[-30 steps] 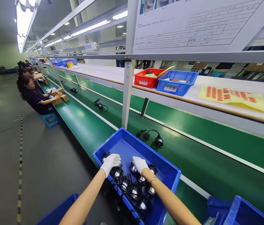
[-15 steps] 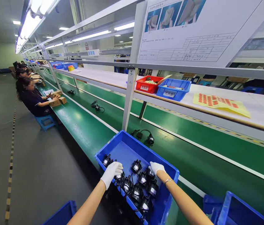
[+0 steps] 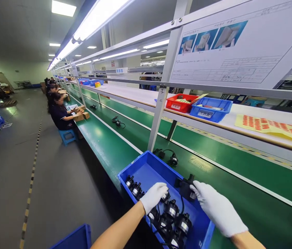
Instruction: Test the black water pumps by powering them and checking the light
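**Pump unit lifted from the blue bin: snag and drop risks**

The right hand (image 3: 217, 209), in a white glove, is closed around a black pump unit (image 3: 185, 187) and holds it raised over the far right wall of the blue bin (image 3: 146, 166). A black cable (image 3: 181, 203) runs down from the held unit into the bin. The left hand (image 3: 153, 196), also gloved, reaches down among the remaining pump units (image 3: 173, 216) clustered at the near end of the bin; its fingers curl onto them, but whether it grips one cannot be told. The bin sits at the near edge of the green desk (image 3: 104, 145).

Likely faults:

- Cable snag. The hanging cable lies among the other units; lifting further could drag a neighbour up or tip it out.
- Drop. The glove fabric gives a weak hold on the smooth black housing, so the unit could slip and strike those below.
- Bin shift. The bin stands close to the desk edge; a sideways pull on tangled cables could push it toward the floor.

Another unit with cable (image 3: 170, 158) lies on the conveyor belt (image 3: 213, 162) just beyond the bin.
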{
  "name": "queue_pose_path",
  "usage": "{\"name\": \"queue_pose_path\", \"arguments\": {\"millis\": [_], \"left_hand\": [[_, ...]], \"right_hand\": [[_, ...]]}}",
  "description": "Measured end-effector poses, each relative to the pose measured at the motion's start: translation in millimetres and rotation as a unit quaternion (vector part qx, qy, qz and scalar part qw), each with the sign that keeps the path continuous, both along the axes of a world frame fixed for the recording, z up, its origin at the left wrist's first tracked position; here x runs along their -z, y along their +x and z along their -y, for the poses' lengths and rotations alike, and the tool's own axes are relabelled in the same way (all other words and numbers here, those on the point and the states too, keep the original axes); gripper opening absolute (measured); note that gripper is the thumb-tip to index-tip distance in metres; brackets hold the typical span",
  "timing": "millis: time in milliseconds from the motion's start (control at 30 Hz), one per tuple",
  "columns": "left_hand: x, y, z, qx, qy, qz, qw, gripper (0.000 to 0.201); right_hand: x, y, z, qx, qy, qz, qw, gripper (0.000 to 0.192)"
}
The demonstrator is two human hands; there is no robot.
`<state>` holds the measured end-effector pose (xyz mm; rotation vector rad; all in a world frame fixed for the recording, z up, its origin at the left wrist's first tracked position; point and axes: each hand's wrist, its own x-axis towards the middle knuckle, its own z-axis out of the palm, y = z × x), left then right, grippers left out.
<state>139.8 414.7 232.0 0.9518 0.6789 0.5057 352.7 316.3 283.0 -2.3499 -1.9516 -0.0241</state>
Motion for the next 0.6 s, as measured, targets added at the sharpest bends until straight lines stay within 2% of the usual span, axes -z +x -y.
{"name": "queue_pose_path", "arguments": {"millis": [67, 100, 167, 200, 300, 367, 433, 533, 600], "left_hand": [[-18.9, -3.2, 14.3, 0.058, -0.018, 0.061, 0.996, 0.063], [-27.6, -11.2, 22.7, 0.084, -0.026, 0.088, 0.992, 0.069], [-42.4, -40.5, 40.7, 0.121, -0.04, 0.129, 0.983, 0.079], [-48.5, -60.5, 49.8, 0.132, -0.044, 0.144, 0.98, 0.083], [-64.1, -128.0, 77.6, 0.125, -0.062, 0.197, 0.97, 0.093], [-74.6, -166.7, 97.2, 0.092, -0.06, 0.228, 0.968, 0.091], [-85.7, -193.1, 117.3, 0.045, -0.047, 0.235, 0.97, 0.078], [-102.9, -211.5, 142.0, -0.047, -0.103, 0.24, 0.964, 0.06], [-116.4, -215.9, 149.1, -0.092, -0.157, 0.253, 0.95, 0.063]], "right_hand": [[-30.3, -31.0, 8.0, -0.083, 0.093, 0.017, 0.992, 0.032], [-45.2, -49.8, 12.1, -0.131, 0.151, 0.026, 0.979, 0.037], [-74.0, -90.2, 21.2, -0.218, 0.227, 0.024, 0.949, 0.046], [-87.4, -110.0, 26.0, -0.237, 0.239, 0.018, 0.941, 0.046], [-118.0, -160.6, 40.7, -0.325, 0.172, -0.055, 0.928, 0.033], [-127.5, -183.5, 49.0, -0.357, 0.145, -0.115, 0.915, 0.029], [-129.8, -198.7, 53.6, -0.376, 0.141, -0.167, 0.9, 0.027], [-125.5, -216.5, 51.9, -0.366, 0.129, -0.293, 0.874, 0.03], [-119.1, -231.7, 48.6, -0.317, 0.059, -0.428, 0.844, 0.044]]}}
